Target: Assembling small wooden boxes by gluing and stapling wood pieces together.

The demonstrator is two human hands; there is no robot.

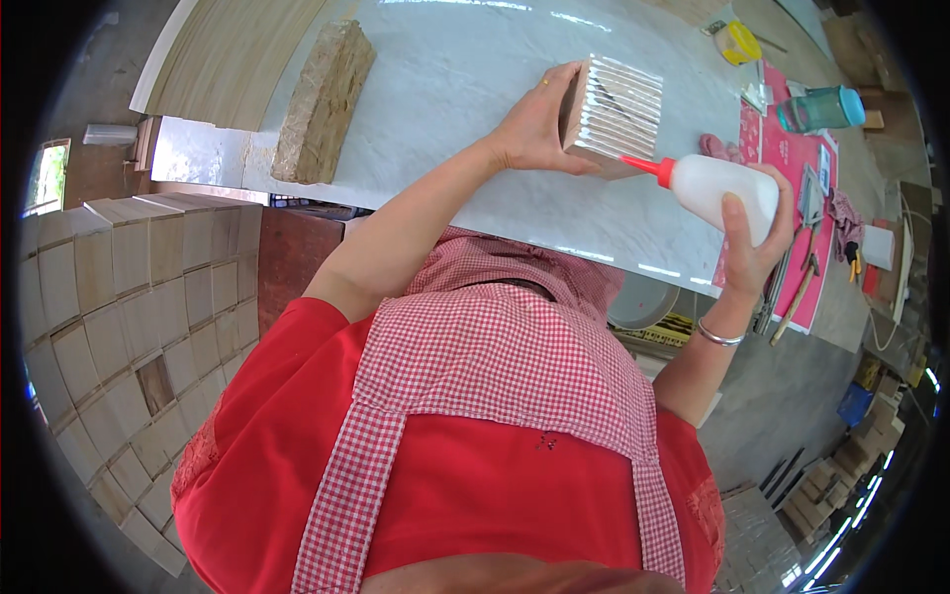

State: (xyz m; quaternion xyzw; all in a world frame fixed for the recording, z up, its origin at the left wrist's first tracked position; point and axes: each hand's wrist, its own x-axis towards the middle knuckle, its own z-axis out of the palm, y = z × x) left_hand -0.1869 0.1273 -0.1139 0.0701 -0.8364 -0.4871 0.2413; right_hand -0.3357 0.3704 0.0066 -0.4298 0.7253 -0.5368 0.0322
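Note:
My left hand (539, 127) grips a stack of thin wooden strips (621, 107) by its left side, holding it over the table. White lines of glue run along the strip edges that face up. In my right hand (754, 223) is a white squeeze bottle (720, 190) with a red nozzle, tilted so that its tip points left. The nozzle tip (629, 160) is at the stack's lower right edge; whether it touches the wood I cannot tell. My fingers are wrapped around the bottle's body, with the thumb on its near side.
A pale table (435, 84) carries a rough particleboard block (325, 104) and stacked thin boards (223, 64) at left. On the right are a teal jar (821, 109), a yellow tub (737, 44) and tools on a pink sheet (792, 158). Wooden blocks (139, 287) are piled at lower left.

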